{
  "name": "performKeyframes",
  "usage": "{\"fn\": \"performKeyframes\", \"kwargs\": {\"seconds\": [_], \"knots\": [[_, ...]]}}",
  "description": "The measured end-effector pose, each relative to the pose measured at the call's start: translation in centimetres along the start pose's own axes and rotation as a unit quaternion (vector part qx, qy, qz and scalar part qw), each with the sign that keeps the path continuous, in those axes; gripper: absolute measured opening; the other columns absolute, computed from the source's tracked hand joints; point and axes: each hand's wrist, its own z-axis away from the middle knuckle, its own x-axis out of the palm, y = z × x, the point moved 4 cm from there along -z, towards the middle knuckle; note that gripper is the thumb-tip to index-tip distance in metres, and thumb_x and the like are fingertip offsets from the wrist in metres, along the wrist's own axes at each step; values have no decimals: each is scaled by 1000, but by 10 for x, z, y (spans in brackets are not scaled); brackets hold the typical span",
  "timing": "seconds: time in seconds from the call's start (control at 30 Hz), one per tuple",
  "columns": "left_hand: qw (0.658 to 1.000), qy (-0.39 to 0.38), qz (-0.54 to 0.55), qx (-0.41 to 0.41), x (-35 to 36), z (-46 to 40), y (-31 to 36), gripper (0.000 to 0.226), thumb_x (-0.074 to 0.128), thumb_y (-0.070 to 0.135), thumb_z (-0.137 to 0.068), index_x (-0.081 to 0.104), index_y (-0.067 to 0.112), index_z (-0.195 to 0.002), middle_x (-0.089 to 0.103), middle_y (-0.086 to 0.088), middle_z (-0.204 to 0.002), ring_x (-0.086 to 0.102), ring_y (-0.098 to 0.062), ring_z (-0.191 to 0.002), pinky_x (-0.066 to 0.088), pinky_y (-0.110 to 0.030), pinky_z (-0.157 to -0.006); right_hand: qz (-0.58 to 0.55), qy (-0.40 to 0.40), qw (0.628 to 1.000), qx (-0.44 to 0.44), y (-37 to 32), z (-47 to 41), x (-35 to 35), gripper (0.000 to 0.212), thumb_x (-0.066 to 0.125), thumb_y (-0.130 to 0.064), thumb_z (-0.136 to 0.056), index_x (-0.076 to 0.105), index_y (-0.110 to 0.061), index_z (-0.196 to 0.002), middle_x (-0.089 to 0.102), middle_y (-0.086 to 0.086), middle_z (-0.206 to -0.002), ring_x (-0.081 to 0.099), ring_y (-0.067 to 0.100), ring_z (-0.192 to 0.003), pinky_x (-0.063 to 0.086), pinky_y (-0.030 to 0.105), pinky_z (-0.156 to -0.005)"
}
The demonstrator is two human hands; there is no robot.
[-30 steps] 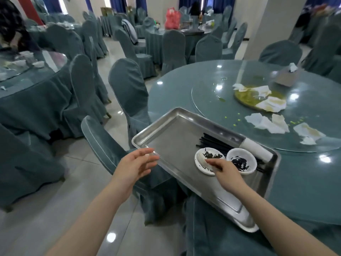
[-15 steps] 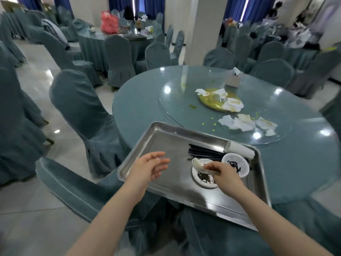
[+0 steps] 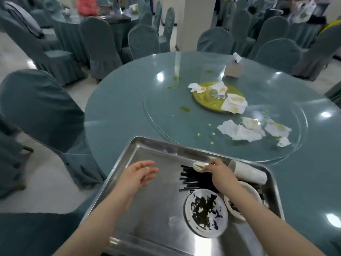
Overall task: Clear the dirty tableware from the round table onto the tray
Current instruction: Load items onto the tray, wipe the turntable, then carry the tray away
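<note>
A steel tray (image 3: pixel 147 156) lies on the near edge of the round table (image 3: pixel 118 108). On it are a white plate (image 3: pixel 205 212) with dark scraps, a second white dish (image 3: pixel 238 206) partly under my right forearm, black chopsticks (image 3: pixel 190 179) and a stack of white cups (image 3: pixel 247 171) on its side. My right hand (image 3: pixel 219 173) pinches a small white spoon (image 3: pixel 199 166) above the chopsticks. Over the bare left part of the tray my left hand (image 3: pixel 138 174) hovers with its fingers relaxed, holding nothing.
On the glass turntable (image 3: pixel 166 115) lie crumpled stained napkins (image 3: pixel 239 132), a yellow dish (image 3: pixel 212 100) with more napkins, green crumbs and a tissue box (image 3: pixel 232 68). Covered chairs (image 3: pixel 42 106) ring the table; other tables and a pillar (image 3: pixel 195 21) stand behind.
My right hand has lifted the spoon off the near plate and carried it toward the far side of the tray, over the chopsticks. The view has swung to the right and down.
</note>
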Motion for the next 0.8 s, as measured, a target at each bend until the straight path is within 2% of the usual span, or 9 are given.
{"fn": "performKeyframes", "kwargs": {"seconds": [0.07, 0.17, 0.23, 0.3, 0.37, 0.43, 0.5, 0.67, 0.8], "knots": [[1000, 3, -12, -5, 8, -26, 3, 22, 47, 5, -96, 64, 18, -101, 75, 0, -89, 68, -13, -81, 46, -24, -72, 8, -26, 999, -31, 5, -29, 14, 41, 50, 1, -83, 66, -22, -114, 50, 3, -112, 55, 26, -100, 45, 30, -83], [999, 11, -33, -32, 17, -57, 3, 22, 47, 8, -97, 64, 20, -103, 75, 1, -93, 69, -13, -88, 48, -27, -79, 8, -64, 997, -42, 10, -58, 29, 46, 52, 3, -82, 65, -21, -118, 52, 5, -114, 54, 28, -102, 44, 29, -85], [998, -1, -50, -46, 26, -72, -2, 22, 46, 9, -97, 64, 21, -105, 75, 3, -94, 69, -11, -89, 50, -25, -77, 6, -68, 996, -51, 11, -65, 35, 45, 53, 2, -82, 65, -19, -120, 55, 5, -115, 53, 27, -104, 44, 30, -89], [996, -10, -69, -55, 35, -89, -4, 22, 46, 10, -97, 64, 22, -106, 75, 4, -93, 70, -9, -88, 48, -22, -72, -3, -18, 996, -85, 10, -69, 31, 34, 60, -3, -81, 70, -14, -111, 63, 6, -107, 57, 29, -99, 47, 35, -87], [995, -14, -81, -61, 46, -105, -3, 22, 46, 11, -98, 63, 22, -106, 75, 5, -93, 70, -7, -86, 47, -23, -71, -19, 59, 992, -110, 15, -68, 19, 21, 70, -7, -76, 76, -12, -95, 68, 5, -92, 63, 30, -86, 52, 39, -78], [994, -24, -86, -62, 58, -117, -2, 22, 45, 11, -98, 63, 22, -105, 75, 5, -93, 70, -7, -87, 47, -24, -72, -37, 104, 991, -81, 30, -68, 8, 17, 73, -7, -74, 76, -12, -90, 69, 3, -88, 63, 29, -82, 53, 39, -76], [993, -39, -90, -59, 72, -126, 0, 22, 45, 11, -98, 63, 21, -106, 75, 4, -95, 69, -11, -90, 47, -24, -72, -42, 117, 992, -19, 54, -73, -3, 16, 70, -7, -79, 75, -12, -93, 69, 4, -92, 62, 29, -88, 50, 38, -82], [991, -57, -105, -61, 99, -149, 2, 23, 43, 7, -98, 62, 19, -103, 74, 1, -94, 68, -10, -84, 48, -22, -69, -29, 64, 993, 99, 109, -103, -21, 27, 60, -15, -88, 67, -15, -113, 60, 5, -115, 49, 27, -110, 40, 33, -93], [990, -55, -117, -60, 109, -165, 3, 23, 44, 4, -97, 62, 17, -101, 74, -2, -94, 67, -13, -79, 48, -23, -68, 8, 191, 970, 152, 136, -129, -49, 33, 67, -22, -83, 65, -17, -116, 52, 13, -116, 44, 34, -107, 41, 42, -91]]}}
